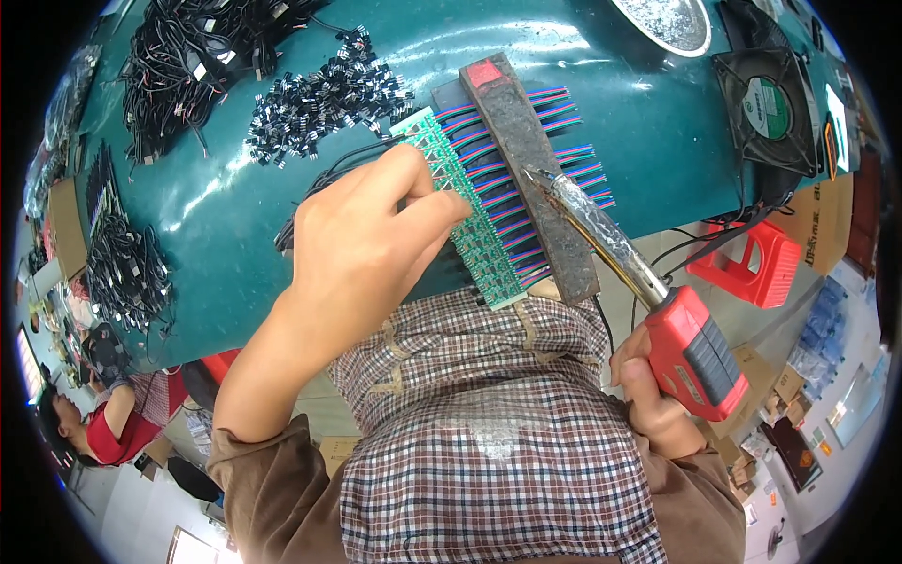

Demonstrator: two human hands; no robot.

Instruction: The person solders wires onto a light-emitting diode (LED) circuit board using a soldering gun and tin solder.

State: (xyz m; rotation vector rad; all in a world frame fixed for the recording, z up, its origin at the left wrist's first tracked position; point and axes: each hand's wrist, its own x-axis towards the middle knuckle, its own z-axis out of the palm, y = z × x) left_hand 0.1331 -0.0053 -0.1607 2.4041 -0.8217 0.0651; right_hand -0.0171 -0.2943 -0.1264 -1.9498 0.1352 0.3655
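My right hand (pixel 648 390) is wrapped round the red and black handle of a soldering iron (pixel 611 240), whose tip points up and left over a dark bar (pixel 540 174). The bar has a red patch at its far end and lies across several coloured flat wires (pixel 592 179). Those wires run to a long green circuit board panel (pixel 489 244) at the bar's left. Above the panel, my left hand (pixel 371 226) is closed, thumb and fingers pinched together; what they hold is hidden. Thin black cables (pixel 352 160) run beside and behind this hand to the panel.
On the green table (pixel 225 226) lie a heap of small black connectors (pixel 324 99) and bundles of black cables (pixel 188 75) (pixel 127 273). A metal dish (pixel 665 23) and a black fan (pixel 769 108) stand at the far right. A red plastic stool (pixel 752 268) is below. Another person (pixel 122 418) sits at left.
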